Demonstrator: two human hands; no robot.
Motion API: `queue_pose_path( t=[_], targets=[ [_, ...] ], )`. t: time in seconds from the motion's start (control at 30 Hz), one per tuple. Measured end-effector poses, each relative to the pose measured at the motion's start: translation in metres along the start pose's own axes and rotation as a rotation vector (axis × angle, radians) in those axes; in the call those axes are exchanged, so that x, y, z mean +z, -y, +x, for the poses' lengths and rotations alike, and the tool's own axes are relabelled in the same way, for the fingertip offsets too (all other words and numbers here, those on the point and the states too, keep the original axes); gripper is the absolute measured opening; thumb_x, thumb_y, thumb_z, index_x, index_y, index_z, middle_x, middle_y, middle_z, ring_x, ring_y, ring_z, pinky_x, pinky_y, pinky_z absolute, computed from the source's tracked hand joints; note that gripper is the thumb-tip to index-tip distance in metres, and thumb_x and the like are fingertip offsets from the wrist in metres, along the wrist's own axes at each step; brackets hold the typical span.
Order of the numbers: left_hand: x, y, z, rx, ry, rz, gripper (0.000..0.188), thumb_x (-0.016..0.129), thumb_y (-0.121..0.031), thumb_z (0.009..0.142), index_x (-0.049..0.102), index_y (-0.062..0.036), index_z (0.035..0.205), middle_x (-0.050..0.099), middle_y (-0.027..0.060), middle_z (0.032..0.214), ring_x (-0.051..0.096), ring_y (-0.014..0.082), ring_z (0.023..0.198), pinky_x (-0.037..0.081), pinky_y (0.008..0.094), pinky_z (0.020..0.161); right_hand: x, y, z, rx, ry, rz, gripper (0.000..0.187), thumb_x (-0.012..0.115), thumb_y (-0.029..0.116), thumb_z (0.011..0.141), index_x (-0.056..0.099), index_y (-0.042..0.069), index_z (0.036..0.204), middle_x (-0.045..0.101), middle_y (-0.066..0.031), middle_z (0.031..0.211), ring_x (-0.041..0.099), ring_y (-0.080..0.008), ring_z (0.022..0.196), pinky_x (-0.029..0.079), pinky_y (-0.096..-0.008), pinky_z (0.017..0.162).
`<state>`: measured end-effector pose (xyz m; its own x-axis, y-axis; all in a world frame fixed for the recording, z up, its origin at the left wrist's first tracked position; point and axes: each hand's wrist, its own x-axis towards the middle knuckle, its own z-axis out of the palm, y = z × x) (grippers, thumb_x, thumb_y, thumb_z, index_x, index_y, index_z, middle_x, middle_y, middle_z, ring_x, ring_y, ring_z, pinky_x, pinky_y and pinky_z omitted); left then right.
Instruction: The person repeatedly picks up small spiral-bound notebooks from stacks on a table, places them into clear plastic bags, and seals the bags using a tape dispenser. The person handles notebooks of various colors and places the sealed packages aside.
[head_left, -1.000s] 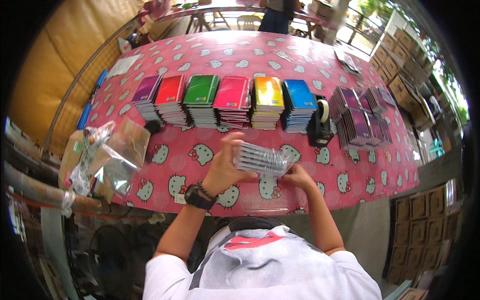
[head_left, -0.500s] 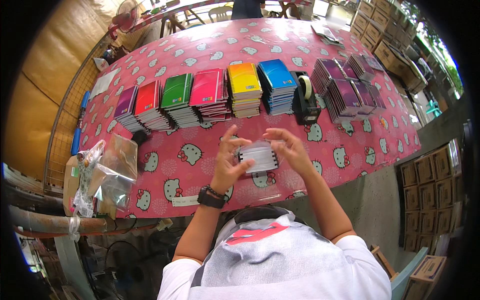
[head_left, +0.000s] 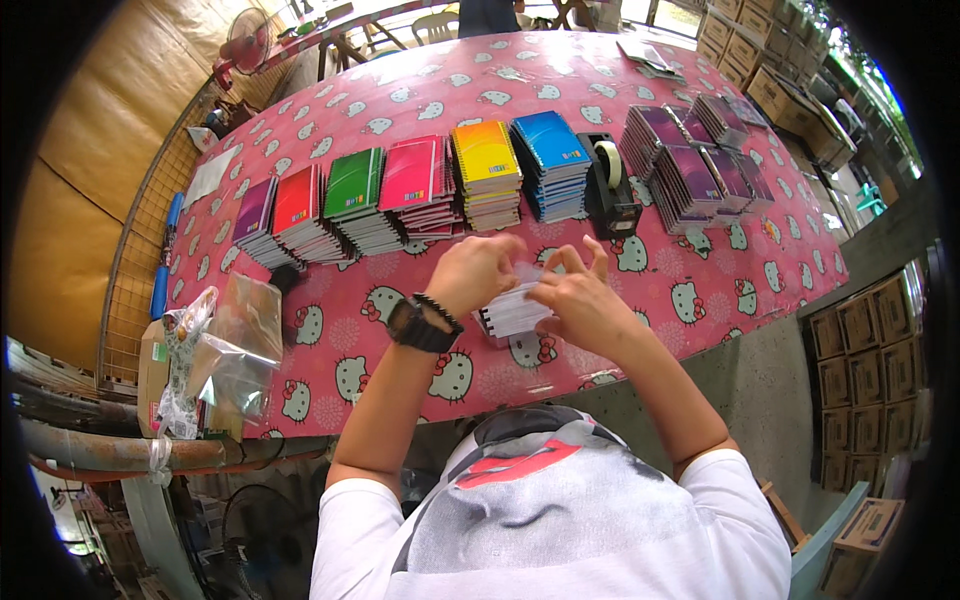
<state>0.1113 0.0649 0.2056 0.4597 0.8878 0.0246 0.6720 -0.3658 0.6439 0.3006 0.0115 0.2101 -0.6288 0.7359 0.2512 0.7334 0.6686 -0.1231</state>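
Observation:
In front of me on the table lies a small spiral notebook bundle [head_left: 514,314], white side up, with black coil binding along its left edge. Clear plastic film [head_left: 528,272] shows over its far edge, between my hands. My left hand [head_left: 476,274] curls over the far left corner, fingers drawn together at the film and slightly blurred. On the other side, my right hand [head_left: 578,298] pinches the film with thumb and forefinger, its other fingers raised. The hands hide part of the bundle and film.
Beyond my hands stand notebook stacks: purple, red, green, pink [head_left: 416,172], yellow and blue. A black tape dispenser [head_left: 612,200] sits beside the blue stack. Purple notebook bundles [head_left: 690,180] lie farther right. Clear plastic bags [head_left: 240,345] hang over the left table edge.
My left hand has moved up and over the bundle's far side, and its spread fingers have closed. My right hand has shifted inward to the film. The bundle has tilted slightly.

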Motion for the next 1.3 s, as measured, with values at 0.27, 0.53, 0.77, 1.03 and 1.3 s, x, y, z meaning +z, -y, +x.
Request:
queue_pose_path(
  t=[0.27, 0.53, 0.77, 1.03, 1.3],
  targets=[
    [-0.003, 0.026, -0.043, 0.133, -0.92, -0.224, 0.018, 0.06, -0.001, 0.08, 0.066, -0.0041, 0.096, 0.065, 0.0084, 0.094, 0.061, 0.0182, 0.08, 0.047, 0.031, 0.073, 0.001, -0.039, -0.043, 0.159, -0.311, 0.926, 0.027, 0.061, 0.0, 0.063, 0.068, 0.008, 0.088, 0.066, -0.0039, 0.092, 0.051, -0.0212, 0.103, 0.035, -0.0365, 0.097],
    [0.098, 0.038, -0.102, 0.155, -0.656, -0.153, 0.039, 0.054, 0.002, 0.076, 0.06, -0.0033, 0.114, 0.058, 0.0132, 0.119, 0.051, 0.0304, 0.116, 0.038, 0.0409, 0.099, 0.061, -0.034, -0.036, 0.041, -0.125, 0.85, 0.056, 0.053, -0.007, 0.055, 0.068, 0.015, 0.105, 0.061, 0.0021, 0.118, 0.043, -0.0242, 0.116, 0.032, -0.0387, 0.101],
    [0.077, 0.046, -0.105, 0.238, -0.353, -0.003, 0.056, 0.053, 0.002, 0.072, 0.055, -0.0107, 0.126, 0.046, 0.0066, 0.137, 0.031, 0.033, 0.134, 0.024, 0.0477, 0.109, 0.051, -0.037, -0.029, -0.073, 0.089, 0.633, 0.065, 0.062, -0.001, 0.054, 0.067, 0.027, 0.112, 0.045, 0.0043, 0.14, 0.026, -0.0308, 0.134, 0.023, -0.0532, 0.106],
    [0.067, 0.043, -0.086, 0.264, -0.118, 0.108, 0.071, 0.055, 0.006, 0.063, 0.053, -0.0203, 0.128, 0.037, 0.004, 0.145, 0.016, 0.0373, 0.139, 0.016, 0.0572, 0.11, 0.059, -0.039, -0.023, -0.17, 0.193, 0.657, 0.066, 0.07, 0.01, 0.055, 0.064, 0.03, 0.117, 0.036, -0.0003, 0.147, 0.016, -0.0369, 0.139, 0.015, -0.0573, 0.11],
    [0.069, 0.042, -0.089, 0.221, -0.138, 0.127, 0.072, 0.057, 0.003, 0.06, 0.053, -0.0208, 0.127, 0.036, 0.0054, 0.143, 0.021, 0.0393, 0.136, 0.021, 0.056, 0.109, 0.05, -0.15, 0.006, 0.678, -0.645, 1.03, 0.027, 0.066, 0.018, 0.081, 0.068, -0.001, 0.101, 0.067, -0.0086, 0.098, 0.06, -0.0099, 0.085, 0.048, -0.0244, 0.073]
  ],
)
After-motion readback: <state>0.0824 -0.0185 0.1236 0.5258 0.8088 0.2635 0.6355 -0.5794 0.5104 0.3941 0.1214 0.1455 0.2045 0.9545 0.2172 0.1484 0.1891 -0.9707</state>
